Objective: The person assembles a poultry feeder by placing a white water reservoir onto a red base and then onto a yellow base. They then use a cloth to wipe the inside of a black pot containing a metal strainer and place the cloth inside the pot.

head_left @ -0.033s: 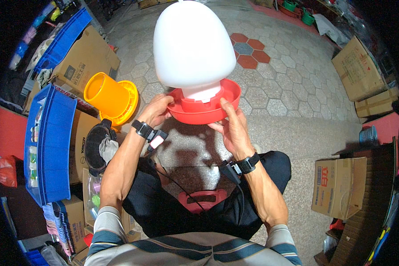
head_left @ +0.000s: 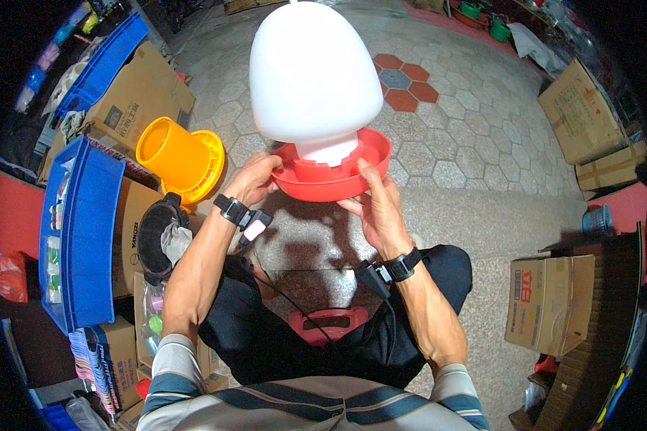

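Observation:
Held up in front of me is a poultry drinker: a white rounded tank (head_left: pixel 316 79) whose neck sits in a shallow red tray (head_left: pixel 323 188). My left hand (head_left: pixel 255 178) grips the left rim of this tray. On the opposite side my right hand (head_left: pixel 379 205) has its thumb over the rim and fingers underneath. The drinker is upright with a slight tilt, and its tray is off the floor. To the left a yellow poultry feeder (head_left: pixel 167 149), a tube on a round ribbed base, stands tilted in the view. Fingertips under the tray are partly hidden.
Blue plastic crates (head_left: pixel 86 237) and cardboard boxes (head_left: pixel 133 93) line the left side, with a black bucket (head_left: pixel 158 241) near my left forearm. More boxes (head_left: pixel 550 302) stand at right. A red stool (head_left: pixel 328 325) lies between my legs on the stone-tiled floor (head_left: pixel 474 215).

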### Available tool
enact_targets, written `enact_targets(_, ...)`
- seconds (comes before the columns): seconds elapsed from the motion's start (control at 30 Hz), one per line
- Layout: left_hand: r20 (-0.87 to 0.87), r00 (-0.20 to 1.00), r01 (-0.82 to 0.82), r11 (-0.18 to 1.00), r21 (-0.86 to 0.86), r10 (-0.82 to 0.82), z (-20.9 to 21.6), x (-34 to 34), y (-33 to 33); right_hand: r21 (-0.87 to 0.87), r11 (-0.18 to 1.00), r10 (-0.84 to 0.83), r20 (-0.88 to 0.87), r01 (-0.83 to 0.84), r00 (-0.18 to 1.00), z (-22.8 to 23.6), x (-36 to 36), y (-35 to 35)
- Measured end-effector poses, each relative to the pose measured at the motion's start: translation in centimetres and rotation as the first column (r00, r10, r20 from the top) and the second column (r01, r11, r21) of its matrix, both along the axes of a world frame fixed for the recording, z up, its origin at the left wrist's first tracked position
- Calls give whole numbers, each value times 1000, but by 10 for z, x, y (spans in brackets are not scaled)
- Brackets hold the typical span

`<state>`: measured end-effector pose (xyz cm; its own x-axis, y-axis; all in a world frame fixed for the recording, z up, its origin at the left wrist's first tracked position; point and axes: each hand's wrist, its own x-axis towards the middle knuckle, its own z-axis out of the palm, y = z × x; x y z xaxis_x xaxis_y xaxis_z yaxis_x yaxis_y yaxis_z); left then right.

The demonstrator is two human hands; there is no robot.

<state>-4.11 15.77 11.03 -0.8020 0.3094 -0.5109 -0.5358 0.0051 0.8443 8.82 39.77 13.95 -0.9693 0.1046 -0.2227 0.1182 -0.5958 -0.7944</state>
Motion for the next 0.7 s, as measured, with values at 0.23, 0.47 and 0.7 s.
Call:
enact_targets(0.23,7,998,-60,998,30,60,8,9,5,9,1000,-4,-4,4,1000,0,0,-2)
enact_targets(0.47,-42,998,-53,998,27,54,11,10,4,2,1000,9,-3,-9,1000,3,2,0)
enact_targets(0.7,-72,997,-25,999,30,27,12,9,0,-29,999,19,-13,-19,1000,2,2,-1)
